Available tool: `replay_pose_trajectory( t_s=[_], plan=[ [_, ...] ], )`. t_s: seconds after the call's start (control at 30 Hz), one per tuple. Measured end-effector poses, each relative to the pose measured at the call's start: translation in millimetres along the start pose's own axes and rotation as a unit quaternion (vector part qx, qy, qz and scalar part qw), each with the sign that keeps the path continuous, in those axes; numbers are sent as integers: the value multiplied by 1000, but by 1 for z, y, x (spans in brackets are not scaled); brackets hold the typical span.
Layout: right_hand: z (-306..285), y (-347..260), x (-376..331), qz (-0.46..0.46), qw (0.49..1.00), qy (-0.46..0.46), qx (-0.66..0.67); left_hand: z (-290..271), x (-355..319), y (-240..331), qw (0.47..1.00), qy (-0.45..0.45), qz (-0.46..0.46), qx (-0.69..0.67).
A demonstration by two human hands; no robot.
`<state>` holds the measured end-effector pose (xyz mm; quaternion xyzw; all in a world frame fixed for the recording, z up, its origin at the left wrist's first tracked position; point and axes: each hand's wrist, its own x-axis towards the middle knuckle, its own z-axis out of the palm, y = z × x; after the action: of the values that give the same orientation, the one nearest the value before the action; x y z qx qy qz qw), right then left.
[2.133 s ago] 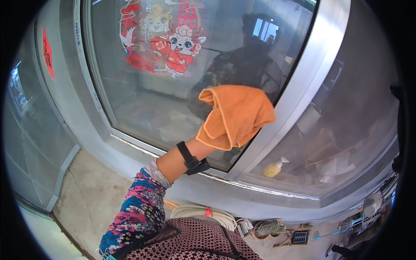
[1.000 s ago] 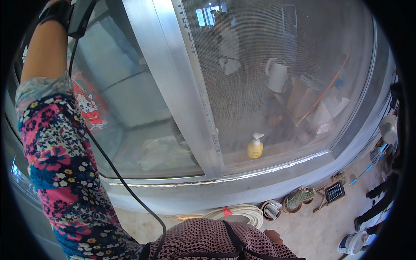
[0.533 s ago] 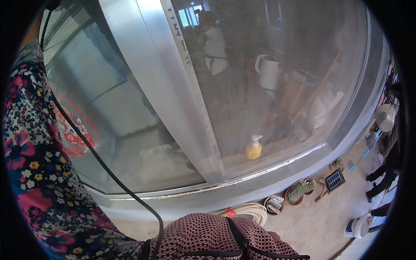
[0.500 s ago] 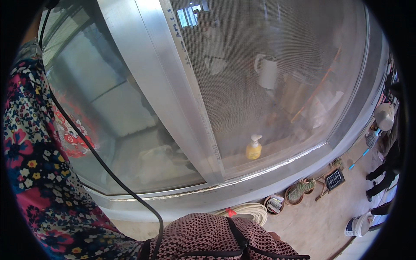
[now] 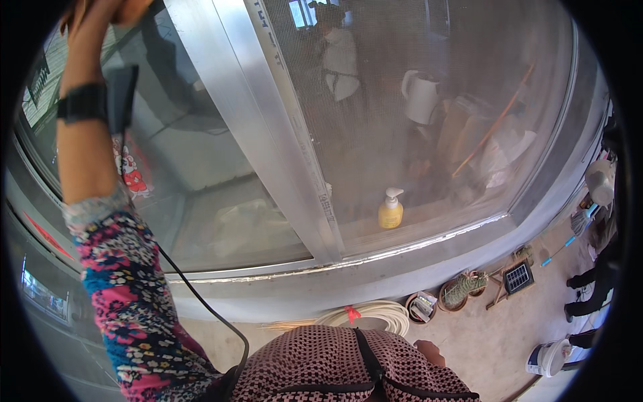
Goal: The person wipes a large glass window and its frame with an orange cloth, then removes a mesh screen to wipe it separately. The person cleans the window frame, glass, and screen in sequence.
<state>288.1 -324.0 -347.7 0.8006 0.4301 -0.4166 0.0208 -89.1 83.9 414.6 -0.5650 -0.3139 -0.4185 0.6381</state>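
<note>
Looking out from the wearer's head, through the left of two side-by-side fisheye lenses. Tilted down, facing a window [image 5: 274, 134] at close range. Bending straight edges toward a dark round rim. Taking in the left forearm [image 5: 90, 161] nearby along the left, the left hand [image 5: 97, 15] cut off at the top, the openwork garment [image 5: 315, 358] below, and floor [image 5: 472, 345] farther off at lower right.
</note>
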Motion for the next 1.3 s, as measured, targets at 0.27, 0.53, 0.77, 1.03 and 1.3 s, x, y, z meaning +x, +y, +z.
replay_pose_trajectory(
  t_s=[0.27, 0.53, 0.77, 1.03, 1.3],
  plan=[
    [6, 69, 2, -3, 998, -21, -56, -54, -207, 152, 971, -14, -143, -191],
    [0, 90, -22, -8, 998, -5, -64, -149, -430, 272, 839, -369, -247, -315],
    [-3, 106, -30, 20, 996, -17, -85, -184, -504, 313, 685, -510, -337, -396],
    [2, 102, -30, 9, 998, 2, -66, -173, -494, 291, 811, -427, -296, -269],
    [4, 76, -7, -27, 997, 6, -71, -99, -360, 183, 939, -219, -211, -162]
  ],
)
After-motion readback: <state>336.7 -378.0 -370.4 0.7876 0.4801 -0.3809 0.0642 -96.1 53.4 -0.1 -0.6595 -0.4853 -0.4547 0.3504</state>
